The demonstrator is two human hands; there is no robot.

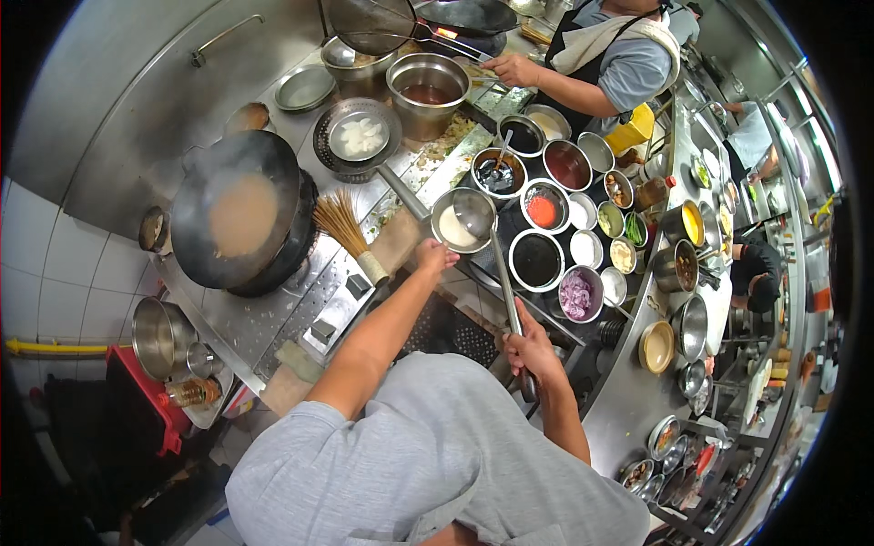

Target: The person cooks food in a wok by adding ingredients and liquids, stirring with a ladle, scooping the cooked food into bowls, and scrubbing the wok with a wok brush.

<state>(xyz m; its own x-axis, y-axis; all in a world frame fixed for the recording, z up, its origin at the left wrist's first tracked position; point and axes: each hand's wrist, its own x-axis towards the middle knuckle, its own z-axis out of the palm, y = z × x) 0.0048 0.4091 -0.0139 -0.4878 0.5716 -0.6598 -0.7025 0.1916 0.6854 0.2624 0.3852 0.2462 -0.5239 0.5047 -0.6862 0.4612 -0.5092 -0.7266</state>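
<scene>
My right hand (530, 343) is closed around the handle of a steel ladle (506, 280), whose bowl lies over a metal bowl of cream-coloured liquid (453, 227). Just below that bowl is my left hand (435, 257), fingers partly curled near its rim; whether it grips the rim cannot be told. To the left, a steaming wok (183, 225) with light brown liquid sits on the range. A bamboo wok brush (345, 222) lies beside it. Farther back, a perforated strainer (322, 145) holds a small bowl with white pieces.
Condiment bowls crowd the right, including chopped red onion (577, 293) and dark sauce (537, 259). A co-worker's hand (513, 70) holds a wire strainer (372, 34) at the back. A deep pot (429, 112) stands behind the perforated strainer. Burner knobs (323, 330) line the range's front.
</scene>
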